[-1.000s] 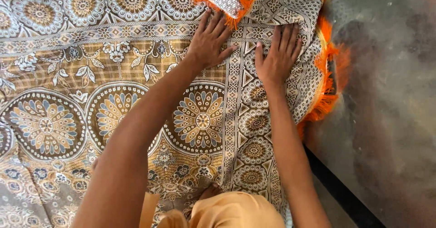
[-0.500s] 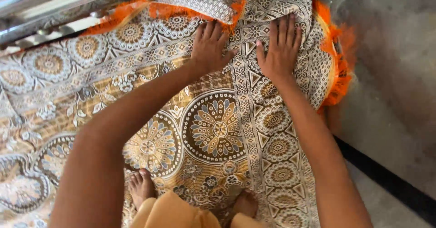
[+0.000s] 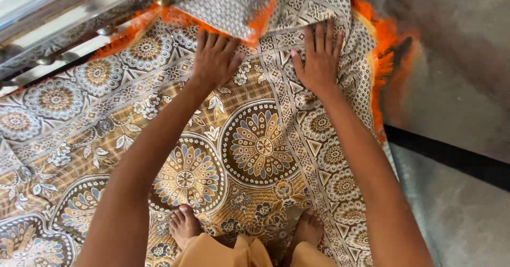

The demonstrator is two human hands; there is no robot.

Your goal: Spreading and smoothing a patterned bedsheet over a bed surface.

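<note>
A large brown and cream patterned cloth [image 3: 255, 145] with round flower medallions and an orange fringe [image 3: 380, 81] lies spread on the floor. My left hand [image 3: 215, 60] rests flat on it, fingers apart, just below a folded-over corner flap [image 3: 228, 12]. My right hand [image 3: 317, 57] presses flat on the bordered strip near the cloth's right edge, fingers together. Neither hand holds anything. My two bare feet [image 3: 186, 224] stand on the cloth at the bottom.
A shiny metal railing [image 3: 58, 17] runs along the upper left edge of the cloth. Grey stone floor [image 3: 457, 86] lies to the right, crossed by a dark strip [image 3: 451, 158].
The view has swung so the cloth sits more diagonally and my feet show fully. Both hands have slid slightly left along the cloth, staying flat on it.
</note>
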